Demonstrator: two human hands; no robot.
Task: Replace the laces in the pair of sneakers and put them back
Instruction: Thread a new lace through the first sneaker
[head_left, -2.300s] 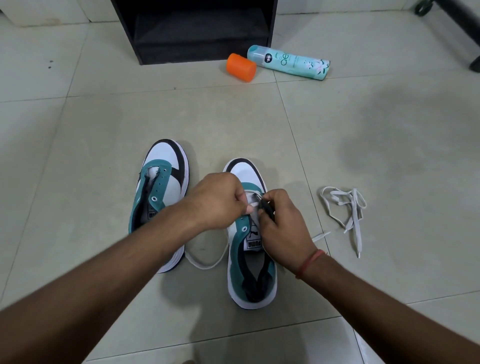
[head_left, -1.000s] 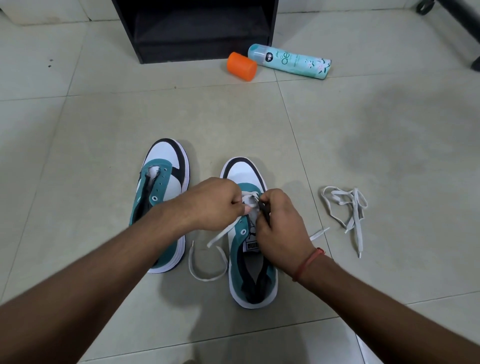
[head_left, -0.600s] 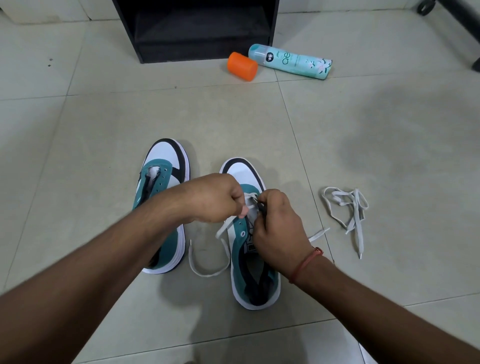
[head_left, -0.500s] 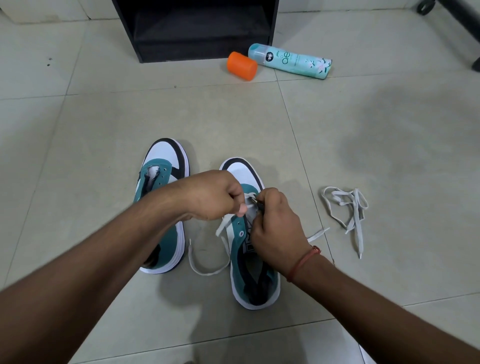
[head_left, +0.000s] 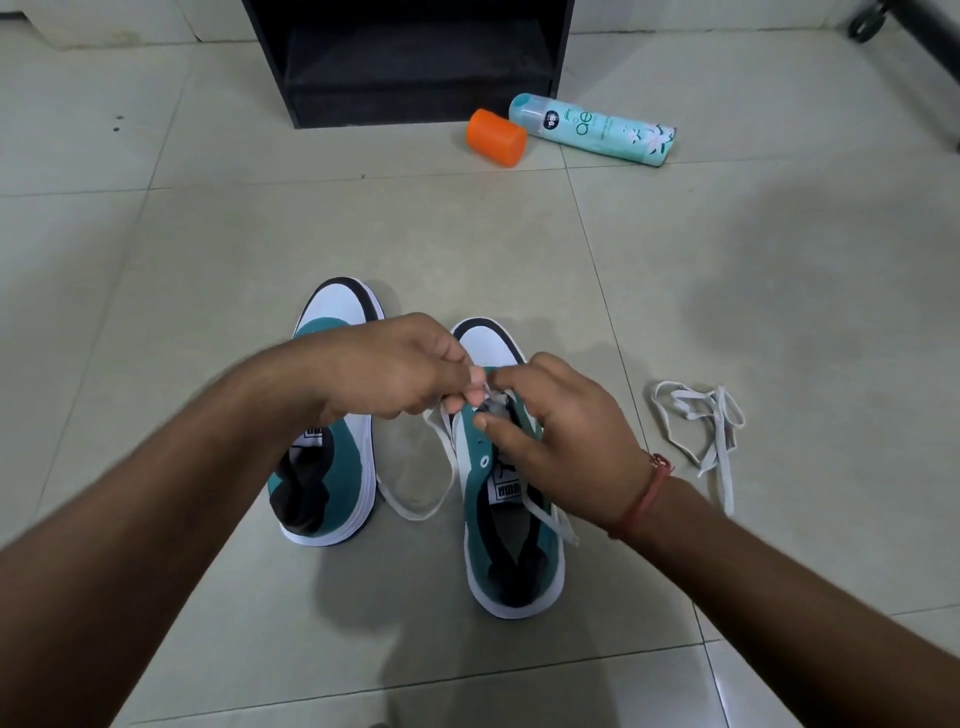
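Mid-frame, left hand (head_left: 395, 369) pinches a white lace (head_left: 441, 467) over the right sneaker (head_left: 506, 519); right hand (head_left: 561, 436) grips its tongue; loose lace (head_left: 701, 431) at right

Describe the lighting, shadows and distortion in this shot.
Head view: soft, even light; faint shadows on the floor under the arms and beside the sneakers; wide-angle bending curves the tile lines; the left hand is slightly blurred.
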